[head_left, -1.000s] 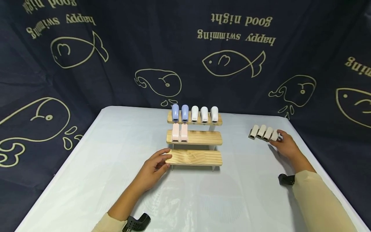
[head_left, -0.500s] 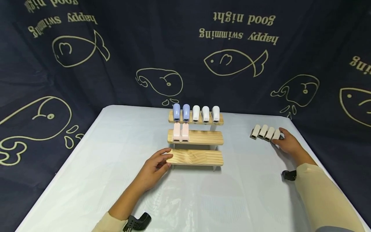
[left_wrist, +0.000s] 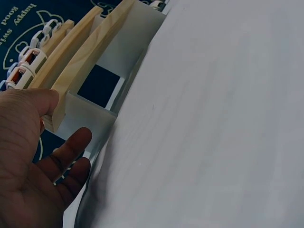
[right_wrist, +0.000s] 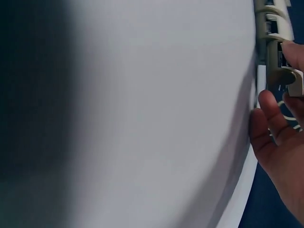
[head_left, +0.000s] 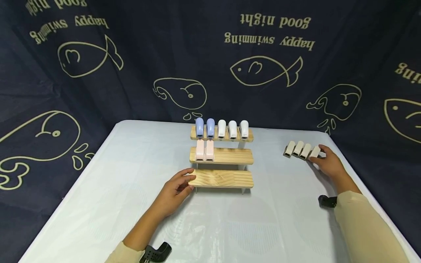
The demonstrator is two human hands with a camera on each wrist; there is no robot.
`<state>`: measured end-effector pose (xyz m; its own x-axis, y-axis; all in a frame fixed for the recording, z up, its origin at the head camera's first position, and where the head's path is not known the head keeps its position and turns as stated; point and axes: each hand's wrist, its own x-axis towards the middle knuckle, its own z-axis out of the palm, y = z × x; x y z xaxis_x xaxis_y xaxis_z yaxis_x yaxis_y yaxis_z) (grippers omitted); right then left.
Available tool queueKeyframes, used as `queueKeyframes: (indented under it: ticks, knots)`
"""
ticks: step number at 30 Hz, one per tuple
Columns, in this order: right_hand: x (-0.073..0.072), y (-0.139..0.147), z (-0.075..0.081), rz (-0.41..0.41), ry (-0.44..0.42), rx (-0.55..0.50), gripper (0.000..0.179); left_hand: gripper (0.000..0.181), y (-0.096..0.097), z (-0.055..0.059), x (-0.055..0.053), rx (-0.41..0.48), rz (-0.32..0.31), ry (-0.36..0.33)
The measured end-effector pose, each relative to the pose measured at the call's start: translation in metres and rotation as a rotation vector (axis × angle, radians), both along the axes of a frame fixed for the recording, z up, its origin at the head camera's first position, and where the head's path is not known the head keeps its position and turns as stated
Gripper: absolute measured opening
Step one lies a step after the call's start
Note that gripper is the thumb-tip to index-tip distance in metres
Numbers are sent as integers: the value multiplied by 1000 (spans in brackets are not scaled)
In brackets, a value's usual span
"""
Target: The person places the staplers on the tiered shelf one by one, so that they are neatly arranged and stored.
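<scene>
In the head view, a three-tier wooden display stand [head_left: 230, 179] stands mid-table. My left hand [head_left: 172, 191] grips the left end of its lowest shelf, the thumb on the plank's end in the left wrist view. At the right, several off-white mini staplers [head_left: 297, 149] lie in a slanted row. My right hand [head_left: 329, 164] pinches the rightmost mini stapler [head_left: 314, 152] between thumb and fingers, at the row's end. On the top shelf sit two blue staplers [head_left: 199, 128] and three white staplers [head_left: 232, 129]. Two pink staplers [head_left: 200, 150] are at the left of the middle shelf.
A white cloth covers the table [head_left: 263, 219]. Behind it hangs a dark blue curtain [head_left: 138, 44] with fish and whale drawings. Black wrist cameras [head_left: 158, 252] are strapped at both sleeves.
My right hand has shifted slightly right, and the rightmost off-white stapler has moved a little with it, away from the row. My left hand stays on the stand.
</scene>
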<state>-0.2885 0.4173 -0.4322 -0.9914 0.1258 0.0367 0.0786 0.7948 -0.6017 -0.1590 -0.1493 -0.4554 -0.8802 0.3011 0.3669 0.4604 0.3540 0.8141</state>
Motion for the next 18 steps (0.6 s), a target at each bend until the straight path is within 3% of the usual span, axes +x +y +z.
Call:
queueKeyframes:
  ticks: [7,10,12,18]
  knots:
    - [13,-3,8,3,64,-107,79,34,3,-1,1,-6,19,-4]
    - [17,-7,13,7,101,-124,78,33,6,11,6,-16,33,-16]
    - [20,-12,18,11,135,-124,78,33,5,11,7,-11,29,-18]
    - [33,-32,36,27,206,-119,79,33,-1,-3,0,-3,2,-10]
